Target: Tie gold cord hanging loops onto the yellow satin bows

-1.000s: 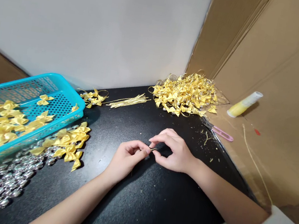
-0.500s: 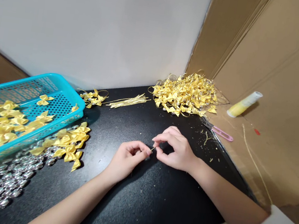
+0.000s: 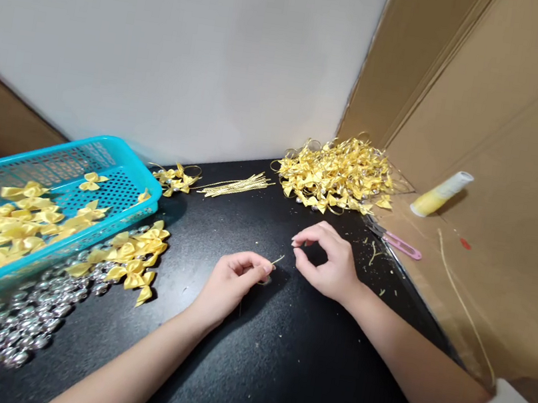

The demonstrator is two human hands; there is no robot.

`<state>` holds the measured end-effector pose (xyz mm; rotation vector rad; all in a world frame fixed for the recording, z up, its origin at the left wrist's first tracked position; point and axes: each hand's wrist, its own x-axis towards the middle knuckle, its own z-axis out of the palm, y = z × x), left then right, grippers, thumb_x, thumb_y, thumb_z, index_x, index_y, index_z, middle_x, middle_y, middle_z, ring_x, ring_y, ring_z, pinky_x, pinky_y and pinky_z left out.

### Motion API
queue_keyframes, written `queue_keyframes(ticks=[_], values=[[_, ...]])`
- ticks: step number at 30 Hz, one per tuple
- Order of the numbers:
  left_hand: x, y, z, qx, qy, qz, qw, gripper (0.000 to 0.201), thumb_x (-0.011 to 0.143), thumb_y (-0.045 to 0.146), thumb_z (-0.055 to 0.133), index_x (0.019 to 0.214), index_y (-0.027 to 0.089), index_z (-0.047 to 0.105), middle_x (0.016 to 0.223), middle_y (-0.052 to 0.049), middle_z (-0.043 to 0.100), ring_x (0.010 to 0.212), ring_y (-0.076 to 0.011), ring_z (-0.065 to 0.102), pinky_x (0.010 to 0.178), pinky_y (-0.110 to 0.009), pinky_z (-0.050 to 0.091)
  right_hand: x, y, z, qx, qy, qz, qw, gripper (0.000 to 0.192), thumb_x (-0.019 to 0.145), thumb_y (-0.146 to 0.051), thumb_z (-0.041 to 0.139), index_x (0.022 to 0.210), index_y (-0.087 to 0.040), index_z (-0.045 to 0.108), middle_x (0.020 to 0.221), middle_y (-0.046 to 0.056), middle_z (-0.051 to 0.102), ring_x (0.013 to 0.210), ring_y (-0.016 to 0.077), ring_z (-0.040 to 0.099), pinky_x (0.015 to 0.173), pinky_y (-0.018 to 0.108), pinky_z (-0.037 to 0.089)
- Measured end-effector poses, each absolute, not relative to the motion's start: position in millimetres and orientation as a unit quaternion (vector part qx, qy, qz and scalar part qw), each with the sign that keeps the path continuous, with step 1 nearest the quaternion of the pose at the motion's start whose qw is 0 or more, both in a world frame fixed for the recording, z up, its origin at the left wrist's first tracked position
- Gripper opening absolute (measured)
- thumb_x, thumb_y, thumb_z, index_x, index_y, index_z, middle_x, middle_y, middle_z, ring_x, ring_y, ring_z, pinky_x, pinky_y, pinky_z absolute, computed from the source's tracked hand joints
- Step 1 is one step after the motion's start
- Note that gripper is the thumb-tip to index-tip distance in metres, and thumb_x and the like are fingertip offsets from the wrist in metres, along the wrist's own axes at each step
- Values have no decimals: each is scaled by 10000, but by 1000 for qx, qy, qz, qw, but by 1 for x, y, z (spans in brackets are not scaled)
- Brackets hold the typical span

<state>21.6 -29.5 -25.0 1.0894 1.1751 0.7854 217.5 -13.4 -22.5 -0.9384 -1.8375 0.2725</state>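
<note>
Our left hand pinches a short gold thread — threading step; our right hand, at two o'clock, fingertips pinched together, must catch its free end.

black speckled tabletop | left: tilted turquoise plastic mesh basket, loose yellow satin bows, silver beads | far: gold wire bundle, heap of finished yellow bows | right: pink-handled snips

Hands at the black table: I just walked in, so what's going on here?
A person's left hand pinches a thin gold cord over the table; the right hand is just beside its free end, fingertips pinched, not clearly touching. Yellow bows and silver beads lie left beside a blue basket.
</note>
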Motion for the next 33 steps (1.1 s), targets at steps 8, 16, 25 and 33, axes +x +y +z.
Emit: queue_keyframes(ticks=[8, 16, 25, 33], values=[[21, -28, -27, 417, 497, 374, 663, 299, 667, 413, 762, 717, 127, 690, 576, 29, 564, 438, -26, 300, 429, -173, 176, 206, -25, -24, -423, -730, 210, 493, 92, 793, -115, 579, 750, -193, 604, 690, 0, 618, 624, 128, 551, 614, 267, 458], [14, -25, -25, 416, 455, 442, 651, 265, 710, 397, 760, 719, 143, 683, 617, 26, 572, 466, -28, 320, 438, -163, 209, 194, -37, -27, -334, -572, 693, 283, 269, 815, -373, 593, 771, -120, 673, 632, 45, 676, 443, 98, 535, 469, 236, 413], [15, -32, -1, 536, 441, 436, 573, 206, 769, 330, 699, 673, 151, 668, 574, 29, 547, 515, -65, 397, 500, -184, 313, 180, -36, -29, -386, -429, 779, 244, 369, 776, -470, 594, 922, -137, 659, 767, 72, 698, 572, 139, 630, 602, 298, 484], [16, -34, -8, 537, 477, 414, 559, 250, 758, 374, 689, 676, 139, 662, 566, 27, 523, 522, -68, 366, 507, -195, 277, 330, -3, -8, -746, -648, -16, 154, 292, 758, -392, 671, 891, -137, 722, 941, 151, 694, 897, 319, 610, 768, 422, 467]])
